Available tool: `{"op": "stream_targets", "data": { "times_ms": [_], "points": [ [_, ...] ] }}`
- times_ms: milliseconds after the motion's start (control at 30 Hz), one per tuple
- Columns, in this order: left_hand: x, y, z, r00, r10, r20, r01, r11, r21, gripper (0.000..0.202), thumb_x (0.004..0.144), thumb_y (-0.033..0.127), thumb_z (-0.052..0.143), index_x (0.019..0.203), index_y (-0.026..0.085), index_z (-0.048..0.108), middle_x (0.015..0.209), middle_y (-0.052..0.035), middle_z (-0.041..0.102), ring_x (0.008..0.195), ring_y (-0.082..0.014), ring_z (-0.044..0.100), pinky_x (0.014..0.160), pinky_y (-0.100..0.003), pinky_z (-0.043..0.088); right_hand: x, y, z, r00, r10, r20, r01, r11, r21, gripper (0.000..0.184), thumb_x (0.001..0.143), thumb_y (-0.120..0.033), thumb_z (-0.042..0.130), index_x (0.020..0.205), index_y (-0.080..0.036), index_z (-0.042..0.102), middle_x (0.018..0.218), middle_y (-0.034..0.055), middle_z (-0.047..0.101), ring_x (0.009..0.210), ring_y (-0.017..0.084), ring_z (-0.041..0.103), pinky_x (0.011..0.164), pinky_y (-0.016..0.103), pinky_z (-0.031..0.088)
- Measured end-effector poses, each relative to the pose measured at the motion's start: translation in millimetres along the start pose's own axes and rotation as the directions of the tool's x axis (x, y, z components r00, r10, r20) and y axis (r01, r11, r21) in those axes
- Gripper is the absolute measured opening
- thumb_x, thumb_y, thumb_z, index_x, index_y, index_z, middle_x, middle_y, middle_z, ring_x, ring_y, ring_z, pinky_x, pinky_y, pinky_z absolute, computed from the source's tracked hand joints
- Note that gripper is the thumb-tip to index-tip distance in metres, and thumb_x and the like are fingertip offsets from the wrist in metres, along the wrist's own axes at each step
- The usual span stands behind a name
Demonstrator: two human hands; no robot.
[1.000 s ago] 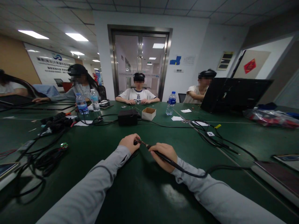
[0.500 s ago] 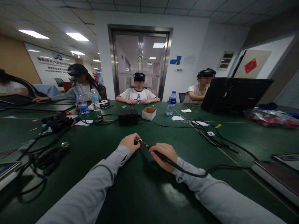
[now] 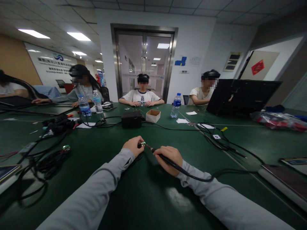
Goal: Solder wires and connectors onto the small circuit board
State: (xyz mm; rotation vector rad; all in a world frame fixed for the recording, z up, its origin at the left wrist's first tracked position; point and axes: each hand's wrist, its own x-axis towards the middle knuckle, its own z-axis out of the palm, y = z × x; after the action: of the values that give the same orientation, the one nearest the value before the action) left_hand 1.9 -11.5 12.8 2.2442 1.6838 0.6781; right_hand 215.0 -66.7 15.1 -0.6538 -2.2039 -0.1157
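Note:
In the middle of the head view, my left hand [image 3: 131, 146] is closed on a small circuit board [image 3: 143, 144] with a black part at its near end. The board's green and metallic end sticks out past the fingertips. My right hand [image 3: 174, 156] grips a soldering iron [image 3: 165, 158] like a pen. Its thin tip points left at the board, with a slight gap seeming to lie between them. A thick black cord leads from the iron back over my right forearm.
Beyond my hands stand a black box [image 3: 131, 119], a small open carton [image 3: 153, 117] and a water bottle [image 3: 176, 105]. Tangled black cables [image 3: 51, 161] lie left, more cables [image 3: 223, 143] right. A large monitor [image 3: 242, 97] stands at right. Several people sit around the green table.
The iron's tip has drawn slightly away from the circuit board, whose face now shows more clearly. Both hands stay in nearly the same place.

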Motion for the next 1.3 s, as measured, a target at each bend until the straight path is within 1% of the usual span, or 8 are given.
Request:
{"op": "stream_targets", "data": {
  "times_ms": [133,267,433,733,1100,1300],
  "points": [
    [-0.2,0.1,-0.2,1.000,0.008,-0.001,-0.008,1.000,0.003,0.015,0.074,0.024,0.061,0.090,0.024,0.063,0.093,-0.0002,0.070,0.087,-0.0165,0.064,0.074,-0.025,0.046,0.3,-0.6,-0.3,1.000,-0.001,-0.019,0.001,1.000,0.004,0.013,0.092,-0.020,0.049,0.091,-0.020,0.061,0.075,0.0016,0.067,0.059,0.012,0.058,0.060,0.025,0.041],
    [-1.2,0.8,-1.0,1.000,-0.008,-0.002,0.008,1.000,0.003,0.015,0.074,0.023,0.061,0.089,0.024,0.063,0.094,-0.0001,0.070,0.086,-0.0163,0.064,0.073,-0.025,0.046,1.4,-3.9,-2.5,0.999,-0.021,-0.042,0.022,1.000,0.020,0.012,0.092,-0.020,0.049,0.089,-0.020,0.061,0.072,0.0011,0.066,0.057,0.012,0.056,0.059,0.025,0.040],
    [-2.0,2.3,-1.7,0.999,-0.036,0.002,0.036,0.999,-0.014,0.016,0.074,0.023,0.061,0.090,0.024,0.064,0.093,0.0001,0.071,0.086,-0.0164,0.065,0.073,-0.025,0.047,1.7,-4.4,-1.6,0.999,-0.034,-0.014,0.035,0.999,0.032,0.013,0.093,-0.021,0.048,0.088,-0.020,0.060,0.073,0.0016,0.067,0.057,0.012,0.057,0.059,0.026,0.040],
    [-3.5,4.7,-3.5,1.000,-0.028,0.002,0.028,1.000,-0.001,0.015,0.074,0.022,0.062,0.089,0.024,0.063,0.093,0.0005,0.072,0.086,-0.0160,0.066,0.073,-0.024,0.046,1.0,-2.8,-1.3,1.000,-0.021,0.012,0.021,0.999,0.026,0.013,0.092,-0.021,0.048,0.091,-0.020,0.061,0.075,0.0015,0.066,0.059,0.012,0.057,0.060,0.025,0.040],
    [-2.7,3.8,-3.4,1.000,-0.026,0.010,0.026,1.000,-0.003,0.015,0.075,0.023,0.061,0.090,0.024,0.064,0.096,-0.0005,0.071,0.089,-0.0168,0.065,0.075,-0.025,0.047,-0.3,-1.3,0.9,0.999,-0.016,0.035,0.015,1.000,0.012,0.013,0.093,-0.022,0.047,0.092,-0.021,0.060,0.077,0.0018,0.067,0.061,0.013,0.058,0.061,0.026,0.040],
    [-2.2,2.1,-1.8,1.000,-0.028,0.007,0.028,1.000,-0.008,0.015,0.075,0.023,0.061,0.090,0.024,0.063,0.097,-0.0001,0.071,0.089,-0.0165,0.065,0.075,-0.025,0.046,0.9,-3.6,-1.5,0.999,-0.034,-0.009,0.033,0.999,-0.002,0.013,0.092,-0.021,0.047,0.089,-0.021,0.060,0.071,0.0013,0.066,0.057,0.013,0.056,0.059,0.026,0.040]
  ]
}}
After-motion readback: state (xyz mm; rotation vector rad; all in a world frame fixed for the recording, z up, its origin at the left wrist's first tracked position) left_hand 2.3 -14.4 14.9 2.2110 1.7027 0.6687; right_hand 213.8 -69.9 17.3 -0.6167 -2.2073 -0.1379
